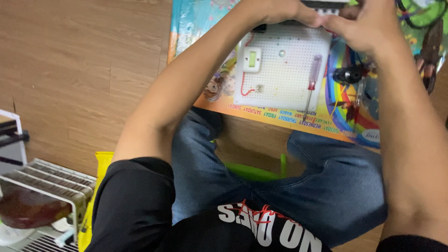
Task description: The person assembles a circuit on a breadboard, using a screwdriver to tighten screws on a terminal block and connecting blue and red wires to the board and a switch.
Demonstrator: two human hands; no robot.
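A white perforated board (pixel 289 79) lies on a colourful play mat (pixel 196 18). On it sit a white switch with a green rocker (pixel 252 59), a small round part (pixel 282 53) and a thin red wire (pixel 243 88). A screwdriver with a clear red handle (pixel 313 77) rests on the board's right side. My left hand (pixel 275 10) and my right hand (pixel 361 23) meet at the board's far edge, fingers closed on a small black and white part there. What exactly they pinch is cut off by the frame's top.
Black parts and loose wires (pixel 347 74) lie on the mat right of the board. A wire rack (pixel 46 186) stands at the lower left on the wood floor (pixel 70 70). My legs in jeans (pixel 298 186) straddle a green stool (pixel 252 171).
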